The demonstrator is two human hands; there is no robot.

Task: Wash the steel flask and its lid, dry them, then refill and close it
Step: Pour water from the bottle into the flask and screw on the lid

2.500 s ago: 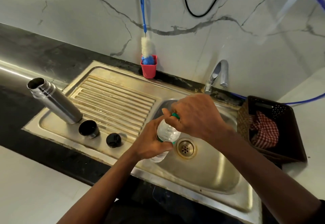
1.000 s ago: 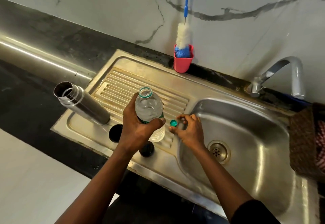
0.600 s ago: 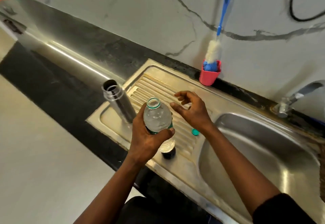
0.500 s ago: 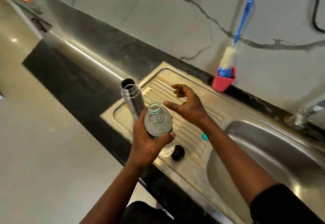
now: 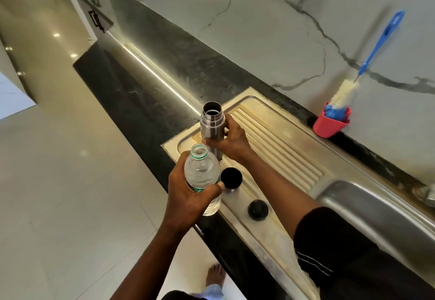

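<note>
Steel flask: upright, uncapped, at the drainboard's nine-o'clock end; right hand curled round mid-body, seemingly the surest hold; likely rigid, slick; left hand clasped an open water bottle at its six o'clock.

The right grip curls round the steel flask, open-mouthed and upright at the drainboard's far left end. The left grip holds an uncapped water bottle just beside it, part full. A black cup lid and a black stopper sit along the near edge. A bottle brush leans in a red holder on the dark tabletop.
</note>
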